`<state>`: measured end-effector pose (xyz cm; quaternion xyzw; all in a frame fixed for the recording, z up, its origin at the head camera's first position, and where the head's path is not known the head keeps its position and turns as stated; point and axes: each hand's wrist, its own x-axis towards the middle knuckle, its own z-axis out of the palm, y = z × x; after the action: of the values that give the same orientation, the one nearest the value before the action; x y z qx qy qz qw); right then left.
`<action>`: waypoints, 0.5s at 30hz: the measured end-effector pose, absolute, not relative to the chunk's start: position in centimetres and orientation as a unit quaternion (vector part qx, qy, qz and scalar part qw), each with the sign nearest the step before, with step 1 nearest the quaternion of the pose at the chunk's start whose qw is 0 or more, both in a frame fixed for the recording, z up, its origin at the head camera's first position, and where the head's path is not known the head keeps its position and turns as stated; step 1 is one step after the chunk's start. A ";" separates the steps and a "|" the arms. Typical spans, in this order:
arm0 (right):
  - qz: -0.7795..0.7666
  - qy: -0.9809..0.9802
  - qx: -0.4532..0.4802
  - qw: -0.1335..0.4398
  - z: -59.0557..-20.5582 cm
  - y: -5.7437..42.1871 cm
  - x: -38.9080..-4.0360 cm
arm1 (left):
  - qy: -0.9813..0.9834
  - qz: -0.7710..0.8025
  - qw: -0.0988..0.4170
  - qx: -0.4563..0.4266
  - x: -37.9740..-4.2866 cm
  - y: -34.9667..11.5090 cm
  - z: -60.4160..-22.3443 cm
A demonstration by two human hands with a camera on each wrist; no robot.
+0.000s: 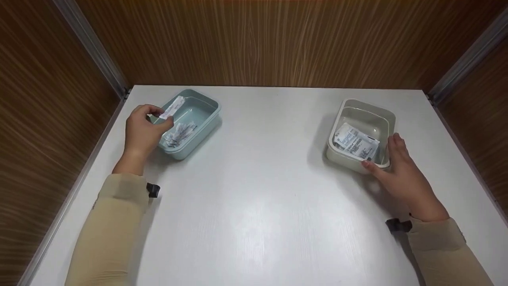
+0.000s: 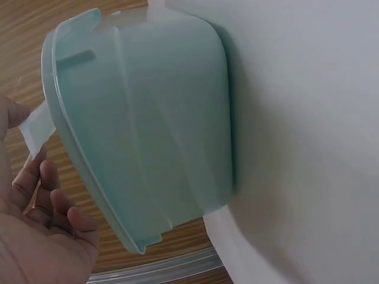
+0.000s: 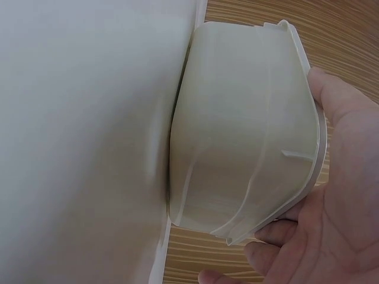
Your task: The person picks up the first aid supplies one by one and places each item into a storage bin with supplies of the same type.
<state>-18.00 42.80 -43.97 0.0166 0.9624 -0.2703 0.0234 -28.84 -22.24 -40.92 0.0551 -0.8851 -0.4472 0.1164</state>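
At the left, my left hand [image 1: 145, 129] pinches a slim white packet with faint print [image 1: 173, 107] between thumb and fingers, over the near-left rim of a teal plastic container [image 1: 216, 113]. The left wrist view shows the end of that white packet [image 2: 39, 127] at the fingertips, just past the rim. Several thin printed packets [image 1: 180, 134] lie inside the teal container. Over on the right, my right hand [image 1: 408, 182] holds a beige plastic container [image 1: 337, 157] by its near right corner, thumb on the rim and fingers along the side. White printed sachets [image 1: 357, 141] lie inside it.
Both containers stand on a white table [image 1: 254, 190], well apart from each other. Wood-grain panels enclose it at the back [image 1: 254, 43], left and right, with metal strips at the corners. Small black wrist pieces [image 1: 153, 190] show at both sleeves.
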 end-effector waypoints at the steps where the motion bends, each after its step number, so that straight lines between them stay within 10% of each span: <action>1: -0.270 0.962 0.016 0.023 -44.0 42.8 -18.0 | -0.884 -0.448 0.120 0.054 -28.8 -22.3 -41.0; 15: -0.264 0.964 0.011 0.021 -43.9 42.6 -18.0 | -0.901 -0.420 0.097 0.060 -28.8 -22.9 -41.4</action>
<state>-18.04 42.59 -43.88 0.0111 0.9643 -0.2638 0.0210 -28.81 -22.87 -41.45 0.0603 -0.9005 -0.4195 0.0972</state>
